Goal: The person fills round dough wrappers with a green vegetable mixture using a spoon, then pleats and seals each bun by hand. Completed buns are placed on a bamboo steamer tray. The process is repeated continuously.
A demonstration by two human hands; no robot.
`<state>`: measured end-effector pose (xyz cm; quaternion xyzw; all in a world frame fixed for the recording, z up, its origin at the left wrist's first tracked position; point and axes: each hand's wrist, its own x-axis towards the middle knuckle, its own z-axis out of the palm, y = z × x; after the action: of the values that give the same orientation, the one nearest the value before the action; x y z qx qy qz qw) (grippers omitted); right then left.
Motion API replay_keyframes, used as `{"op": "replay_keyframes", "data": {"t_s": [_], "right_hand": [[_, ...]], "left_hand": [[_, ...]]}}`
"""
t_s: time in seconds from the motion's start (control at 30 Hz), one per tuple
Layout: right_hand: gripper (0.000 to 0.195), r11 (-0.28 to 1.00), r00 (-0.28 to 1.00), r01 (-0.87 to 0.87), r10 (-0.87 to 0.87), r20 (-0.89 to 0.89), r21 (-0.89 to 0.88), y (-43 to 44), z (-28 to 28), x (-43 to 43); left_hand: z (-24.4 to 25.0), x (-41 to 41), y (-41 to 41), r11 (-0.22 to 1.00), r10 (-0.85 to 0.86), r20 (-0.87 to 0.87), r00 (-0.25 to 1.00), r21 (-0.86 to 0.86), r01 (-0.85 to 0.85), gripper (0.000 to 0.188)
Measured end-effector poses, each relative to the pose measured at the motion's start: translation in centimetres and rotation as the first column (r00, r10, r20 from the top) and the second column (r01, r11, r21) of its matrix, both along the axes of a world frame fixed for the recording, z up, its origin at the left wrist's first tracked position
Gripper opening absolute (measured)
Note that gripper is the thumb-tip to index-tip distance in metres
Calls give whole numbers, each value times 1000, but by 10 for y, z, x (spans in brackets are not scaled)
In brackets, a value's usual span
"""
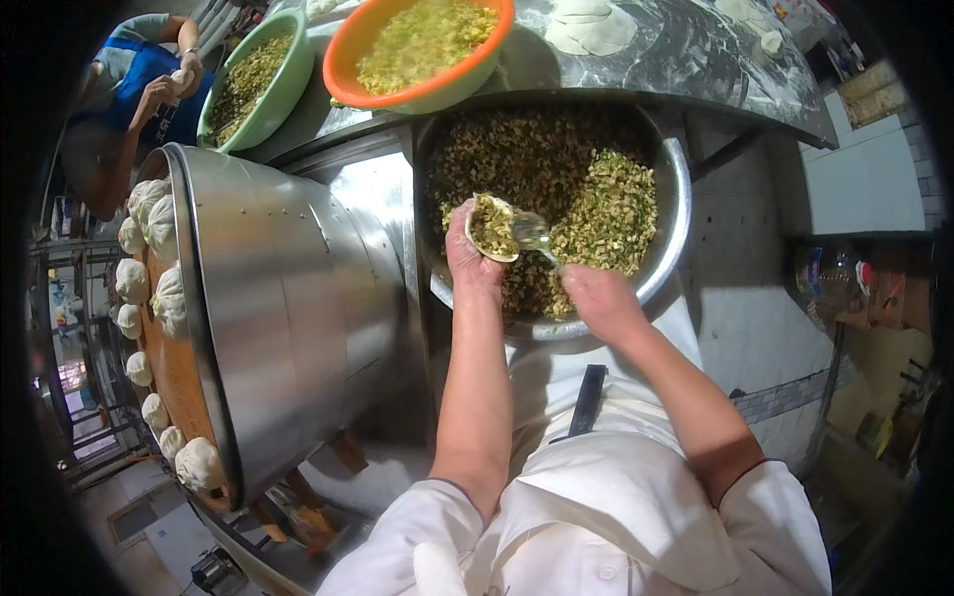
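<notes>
Cupped in my left hand (475, 253) is a round dough wrapper (509, 258), with chopped filling (493, 227) heaped inside it. My right hand (602, 298) grips a metal spoon (550, 255) by its handle, and the spoon's bowl (529, 229) meets the filling at the wrapper's right side. Both hands are over a large metal basin (680, 201) holding chopped brown and green filling (611, 216). The filling is piled paler on the right and darker at the back. My left fingers are mostly hidden behind the wrapper.
A big metal steamer (291, 298) stands at left, with several filled buns (171, 302) on its top. On the floured metal table (686, 67) are an orange-rimmed bowl (417, 97), a green bowl (287, 82) and dough (592, 30). A co-worker in a blue apron (134, 82) handles dough at far left.
</notes>
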<state>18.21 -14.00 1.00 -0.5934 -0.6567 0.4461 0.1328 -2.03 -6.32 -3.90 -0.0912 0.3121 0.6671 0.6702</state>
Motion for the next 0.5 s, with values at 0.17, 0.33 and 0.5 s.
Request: {"op": "replay_keyframes", "data": {"t_s": [0.17,0.33,0.5], "right_hand": [[36,989,895,-138,103,434,51,14,-34,22],[54,959,901,274,-280,-330,-66,79,-13,-26],[60,969,683,109,-236,-691,-223,90,1,-55]], "left_hand": [[6,7,-8,1000,6,69,998,8,-6,15],[25,27,-20,992,-113,119,986,75,105,19],[21,39,-19,989,-62,191,980,142,35,24]]}}
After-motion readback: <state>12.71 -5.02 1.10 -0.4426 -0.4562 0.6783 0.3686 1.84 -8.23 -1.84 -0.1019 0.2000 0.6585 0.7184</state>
